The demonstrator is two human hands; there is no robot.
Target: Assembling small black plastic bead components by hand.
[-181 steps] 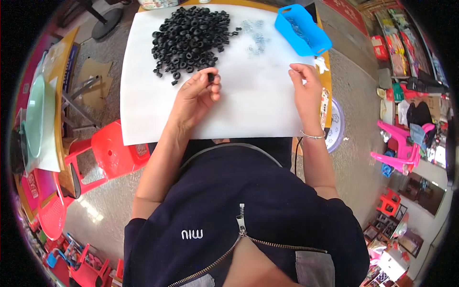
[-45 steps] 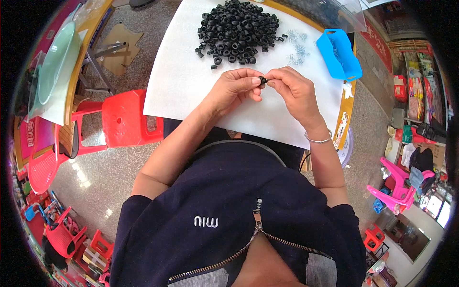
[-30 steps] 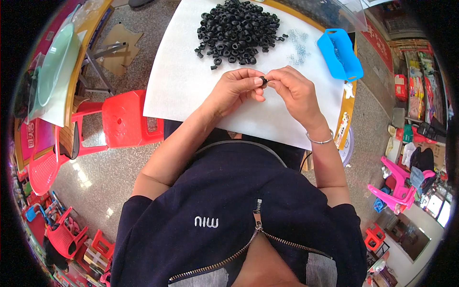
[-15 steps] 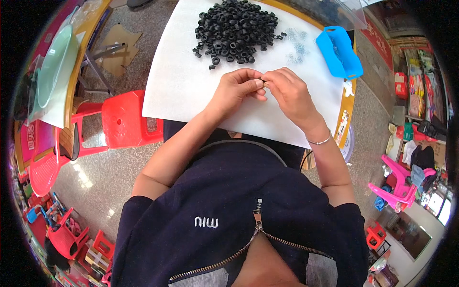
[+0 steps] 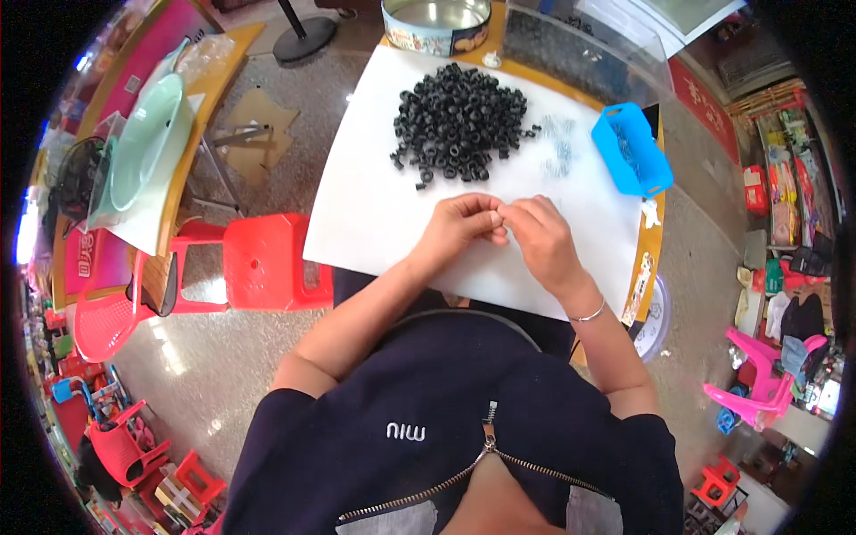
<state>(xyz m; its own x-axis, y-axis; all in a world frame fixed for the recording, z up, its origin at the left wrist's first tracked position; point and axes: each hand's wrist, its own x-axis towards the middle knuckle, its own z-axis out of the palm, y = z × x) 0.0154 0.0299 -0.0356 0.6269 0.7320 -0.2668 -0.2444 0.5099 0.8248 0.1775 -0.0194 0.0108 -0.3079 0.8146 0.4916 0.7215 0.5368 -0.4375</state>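
mint-green plastic makes the smooth, oval basin [image 5: 147, 134] at the left of the frame, with a glossy red stool [image 5: 263, 259] to its right, a round hole in its seat. next comes the white sheet [image 5: 343, 227], matt and soft-looking, bowed at its edges by the lens. on it, above the middle of the frame, lies the heap of black pieces [image 5: 459, 125], dull and rubbery in look, many of them short rings, with a few strays at its rim. just below, at the centre, the left hand [image 5: 462, 227] bunches its fingertips narrow, and they meet those of the right hand [image 5: 542, 239], also drawn narrow; i cannot tell what, if anything, sits between them. the step in hand looks like close fingertip work on something small, and the next move probably calls for a steady pinch and fine turning. above the right hand, tiny pale-blue bits [image 5: 559, 147] are strewn on the sheet. farther right, a bright blue plastic basket [image 5: 629, 184] stands tilted across the frame, with small glinting bits inside.
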